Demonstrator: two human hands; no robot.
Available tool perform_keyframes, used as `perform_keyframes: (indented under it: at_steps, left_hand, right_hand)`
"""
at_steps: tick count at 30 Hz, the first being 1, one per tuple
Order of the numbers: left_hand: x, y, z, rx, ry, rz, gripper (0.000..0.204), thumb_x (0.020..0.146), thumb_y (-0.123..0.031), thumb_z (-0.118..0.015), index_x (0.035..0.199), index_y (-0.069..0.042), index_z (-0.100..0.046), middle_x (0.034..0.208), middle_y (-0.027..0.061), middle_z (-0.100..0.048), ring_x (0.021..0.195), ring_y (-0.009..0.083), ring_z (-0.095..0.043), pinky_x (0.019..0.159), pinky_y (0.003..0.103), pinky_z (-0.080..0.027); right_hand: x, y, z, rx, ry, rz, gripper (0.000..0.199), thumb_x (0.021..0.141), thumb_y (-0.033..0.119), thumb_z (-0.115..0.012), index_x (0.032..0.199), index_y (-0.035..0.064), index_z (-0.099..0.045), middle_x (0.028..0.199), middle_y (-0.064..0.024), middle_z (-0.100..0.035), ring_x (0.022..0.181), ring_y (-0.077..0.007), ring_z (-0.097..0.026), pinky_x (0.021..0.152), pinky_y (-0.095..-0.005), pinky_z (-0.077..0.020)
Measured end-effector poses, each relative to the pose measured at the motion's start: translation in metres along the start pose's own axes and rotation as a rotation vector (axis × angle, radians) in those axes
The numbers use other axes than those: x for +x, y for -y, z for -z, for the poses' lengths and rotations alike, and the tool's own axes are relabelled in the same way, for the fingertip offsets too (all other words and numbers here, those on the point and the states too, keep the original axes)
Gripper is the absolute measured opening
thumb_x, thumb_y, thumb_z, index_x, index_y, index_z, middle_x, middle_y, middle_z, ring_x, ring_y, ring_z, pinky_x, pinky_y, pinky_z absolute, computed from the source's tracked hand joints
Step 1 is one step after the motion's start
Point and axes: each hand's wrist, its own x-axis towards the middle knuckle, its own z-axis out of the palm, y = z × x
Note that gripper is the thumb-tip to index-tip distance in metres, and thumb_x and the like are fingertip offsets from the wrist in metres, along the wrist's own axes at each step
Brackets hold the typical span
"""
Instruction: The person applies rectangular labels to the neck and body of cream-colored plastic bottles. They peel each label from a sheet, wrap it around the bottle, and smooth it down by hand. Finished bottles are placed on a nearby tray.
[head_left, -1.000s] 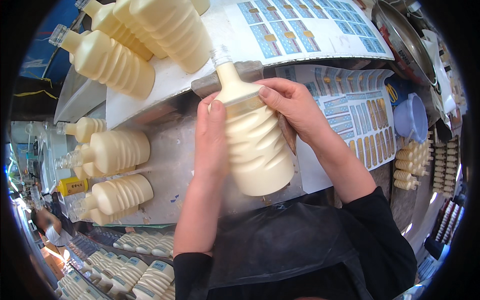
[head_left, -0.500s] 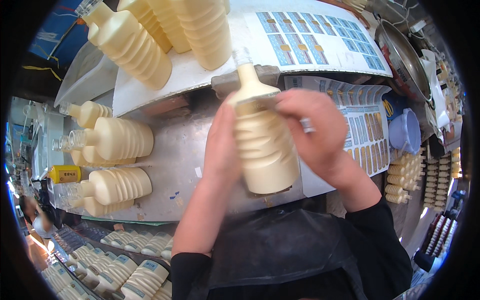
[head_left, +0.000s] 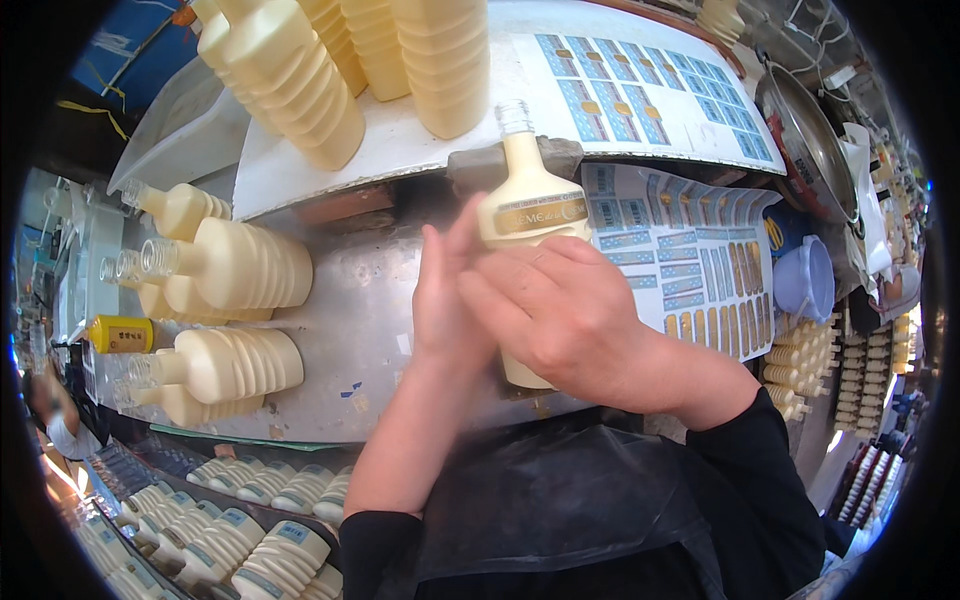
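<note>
A cream ribbed bottle (head_left: 548,213) with a clear glass neck lies on its back in front of me, its neck pointing away. A gold and grey label (head_left: 545,216) sits across its upper body. My left hand (head_left: 450,300) is against the bottle's left side, open, with its thumb standing apart. Across the bottle's lower body lies my right hand (head_left: 565,325), its fingers laid over toward my left palm and hiding most of the ribs. A grey-brown padded block (head_left: 480,170) is under the neck end.
Several cream bottles lie on the left (head_left: 250,270), beside a small yellow bottle (head_left: 120,334). More stand on the white board (head_left: 265,185). Label sheets (head_left: 690,225) lie on the right, near a lavender bucket (head_left: 803,275). Labelled bottles (head_left: 290,555) fill crates at lower left.
My right hand has moved from the label's upper right edge down and left across the bottle's body. The label now lies flat. My left thumb has come away from the bottle.
</note>
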Motion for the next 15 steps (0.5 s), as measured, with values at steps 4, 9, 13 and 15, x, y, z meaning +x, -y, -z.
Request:
perform_keyframes:
  at_steps: [4,9,13,15]
  left_hand:
    - [-0.003,0.001,0.003,-0.052,-0.021,-0.015,0.067,0.112,-0.053,-0.022,0.155,-0.006,-0.041,0.149,0.0168,-0.052,0.137,0.0325,-0.050,0.118,0.047,-0.036]
    - [-0.008,0.001,0.007,-0.080,-0.053,-0.017,0.072,0.110,-0.058,-0.023,0.156,-0.004,-0.039,0.149,0.0202,-0.051,0.138,0.0345,-0.049,0.119,0.048,-0.036]
    - [-0.009,0.002,0.008,-0.073,-0.044,-0.037,0.073,0.110,-0.058,-0.023,0.156,-0.003,-0.038,0.149,0.0209,-0.051,0.139,0.0348,-0.049,0.119,0.048,-0.036]
    - [-0.008,0.003,0.012,-0.077,0.000,-0.053,0.072,0.110,-0.057,-0.023,0.155,-0.003,-0.039,0.150,0.0204,-0.051,0.139,0.0348,-0.049,0.119,0.048,-0.036]
  right_hand:
    - [0.008,-0.001,-0.006,-0.029,-0.082,-0.034,0.021,0.066,0.008,-0.066,0.087,0.0024,-0.066,0.085,-0.0082,-0.061,0.082,-0.0236,-0.064,0.072,-0.0347,-0.0491]
    - [0.002,0.006,-0.028,-0.039,0.047,0.023,0.020,0.065,0.008,-0.065,0.085,0.0034,-0.065,0.081,-0.0062,-0.055,0.077,-0.0226,-0.059,0.070,-0.0346,-0.0463]
    - [0.008,0.000,-0.021,0.051,-0.184,0.002,0.020,0.066,0.007,-0.065,0.085,0.0044,-0.065,0.082,-0.0055,-0.058,0.079,-0.0222,-0.061,0.070,-0.0350,-0.0469]
    - [0.008,-0.003,-0.013,0.022,-0.195,-0.024,0.022,0.067,0.007,-0.065,0.088,0.0048,-0.066,0.083,-0.0053,-0.060,0.081,-0.0214,-0.063,0.071,-0.0343,-0.0479]
